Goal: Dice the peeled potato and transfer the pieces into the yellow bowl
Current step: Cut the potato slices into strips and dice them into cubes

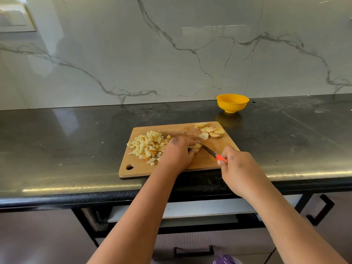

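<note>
The right hand (235,164) grips the knife (209,151); the left hand (178,152) pins potato slices (195,146) mid-dicing on the board (202,161). More slices (211,131) wait beyond. Next: scoop the dice (148,145) into the far yellow bowl (232,102).

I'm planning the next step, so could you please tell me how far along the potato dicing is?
Done: a pile of diced potato lies on the cutting board. In hand: the left hand holds a potato piece while the right hand cuts with the knife. Left: the potato slices are uncut, and the yellow bowl looks empty.
</note>
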{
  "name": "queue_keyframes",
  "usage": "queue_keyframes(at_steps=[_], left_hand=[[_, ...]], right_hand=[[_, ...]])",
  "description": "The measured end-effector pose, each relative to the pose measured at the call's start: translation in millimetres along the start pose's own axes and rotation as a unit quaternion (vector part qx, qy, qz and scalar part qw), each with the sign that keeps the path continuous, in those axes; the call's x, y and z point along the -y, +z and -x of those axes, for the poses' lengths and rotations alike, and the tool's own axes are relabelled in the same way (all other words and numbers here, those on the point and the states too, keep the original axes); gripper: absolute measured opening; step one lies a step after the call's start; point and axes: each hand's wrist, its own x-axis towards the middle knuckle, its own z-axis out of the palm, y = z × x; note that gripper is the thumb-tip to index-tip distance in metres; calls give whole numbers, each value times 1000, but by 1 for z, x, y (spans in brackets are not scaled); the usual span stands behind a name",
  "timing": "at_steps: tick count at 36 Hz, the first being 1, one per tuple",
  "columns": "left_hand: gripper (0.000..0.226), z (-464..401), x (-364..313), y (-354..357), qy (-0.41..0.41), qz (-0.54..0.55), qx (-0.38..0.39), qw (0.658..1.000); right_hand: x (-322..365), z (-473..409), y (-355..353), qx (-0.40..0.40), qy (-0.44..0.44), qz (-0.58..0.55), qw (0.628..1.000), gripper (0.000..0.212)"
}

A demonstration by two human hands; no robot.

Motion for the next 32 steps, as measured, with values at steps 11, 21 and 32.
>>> queue_keyframes(at_steps=[11,21,32], left_hand=[[26,-2,4,7,-8,3,19,1000],[27,-5,4,17,-9,-92,32,995],[50,12,-3,3,19,-181,86,980]], right_hand=[[6,3,-8,-56,-43,-24,997,8],[24,7,6,-30,2,-27,999,9],[36,12,-33,68,78,41,994,12]])
